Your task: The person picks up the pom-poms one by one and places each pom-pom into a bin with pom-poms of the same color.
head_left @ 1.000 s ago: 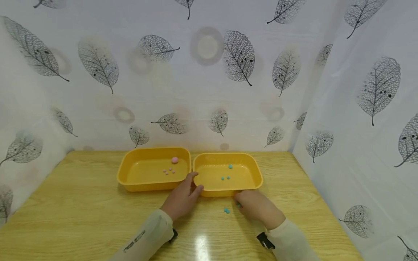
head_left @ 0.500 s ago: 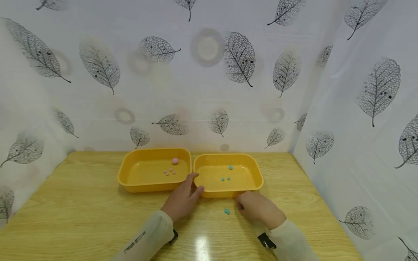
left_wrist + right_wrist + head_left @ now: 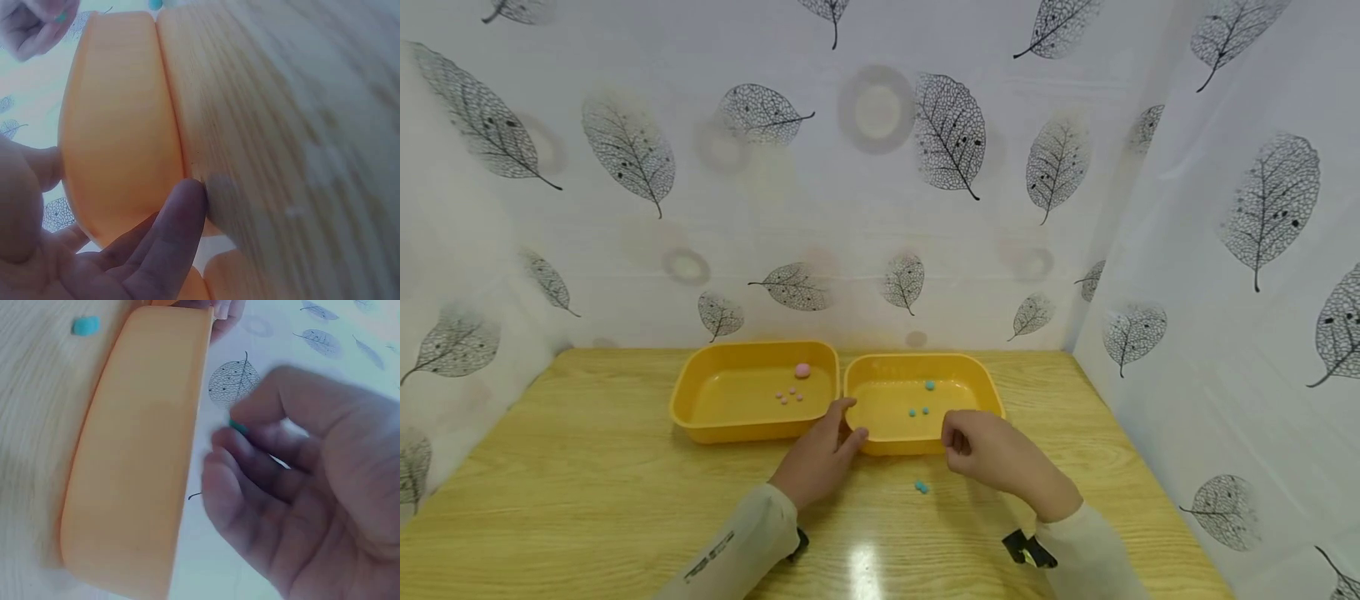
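A: What does the right hand [image 3: 1000,454] have hold of?

B: A small teal piece [image 3: 237,427], pinched between thumb and index finger. The tips are pressed together on it with just a sliver of teal showing, and the other fingers curl in below.

A: And where is that pinch?

B: At the near rim of the right yellow tray [image 3: 880,387], towards its right end, raised above the table [image 3: 587,467]. I can't tell whether the hand touches the rim.

A: The left hand [image 3: 816,467]?

B: Off to the left of the pinch, at the same tray's near left corner. Its fingers are fairly straight, the thumb spread away from the index finger, and they touch the outside of that corner.

A: Any more teal about?

B: Three teal balls [image 3: 926,410] lie inside the tray, beyond the pinch and to its left: two near each other, one farther back. Then there's a teal clump [image 3: 921,487] on the table, outside the tray, left of the pinch and nearer the person.

A: What's past the left hand?

B: The left yellow tray [image 3: 730,400], just beside the other one. Four small pink balls [image 3: 785,401] sit grouped in it, with a bigger pink ball [image 3: 802,370] behind them. Beyond both trays hangs a leaf-patterned cloth [image 3: 850,192].
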The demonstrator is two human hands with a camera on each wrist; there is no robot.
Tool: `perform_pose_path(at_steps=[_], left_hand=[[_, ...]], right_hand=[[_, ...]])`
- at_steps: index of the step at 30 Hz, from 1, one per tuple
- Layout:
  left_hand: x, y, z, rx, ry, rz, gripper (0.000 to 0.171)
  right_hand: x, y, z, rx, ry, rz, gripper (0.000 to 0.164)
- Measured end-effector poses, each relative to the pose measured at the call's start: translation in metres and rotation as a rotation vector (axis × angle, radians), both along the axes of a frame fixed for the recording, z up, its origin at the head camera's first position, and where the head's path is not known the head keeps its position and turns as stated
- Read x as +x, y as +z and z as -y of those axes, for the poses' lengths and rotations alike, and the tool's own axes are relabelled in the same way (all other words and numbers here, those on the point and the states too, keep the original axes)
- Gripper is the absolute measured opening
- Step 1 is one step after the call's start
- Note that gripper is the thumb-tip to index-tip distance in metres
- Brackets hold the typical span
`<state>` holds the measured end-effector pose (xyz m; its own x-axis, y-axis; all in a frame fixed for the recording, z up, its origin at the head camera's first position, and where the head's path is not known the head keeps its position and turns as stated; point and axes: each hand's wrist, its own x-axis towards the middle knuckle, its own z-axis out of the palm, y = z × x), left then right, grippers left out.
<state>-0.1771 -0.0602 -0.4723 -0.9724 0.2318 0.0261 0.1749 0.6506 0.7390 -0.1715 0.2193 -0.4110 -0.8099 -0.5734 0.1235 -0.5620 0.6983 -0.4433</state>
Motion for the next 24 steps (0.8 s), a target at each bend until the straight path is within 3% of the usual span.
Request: perform_pose_path(at_steps=[6,10,15,24], left_hand=[[-0.0001,-0.0005,0.0003,-0.003,-0.001,0.0,0.061],[-0.001,-0.0009,0.0006,-0.003,0.002,-0.008,0.059],[-0.0019,-0.0011,0.0023,-0.001,0.002,-0.016,0.058],[-0.0015,-0.0009,0.0014,0.005,0.003,0.001,0.057]], right_hand=[[-0.0032,-0.0017,0.0018,-0.043,-0.203,-0.194,0.016],[-0.007,-0.0032,0.0021,-0.075,-0.286,-0.303,0.013],[-0.0097,-0.0021,0.0032,-0.083,-0.291,-0.373,0.01],[-0.0087,-0.006,0.0024,-0.033,-0.287,-0.395,0.011]])
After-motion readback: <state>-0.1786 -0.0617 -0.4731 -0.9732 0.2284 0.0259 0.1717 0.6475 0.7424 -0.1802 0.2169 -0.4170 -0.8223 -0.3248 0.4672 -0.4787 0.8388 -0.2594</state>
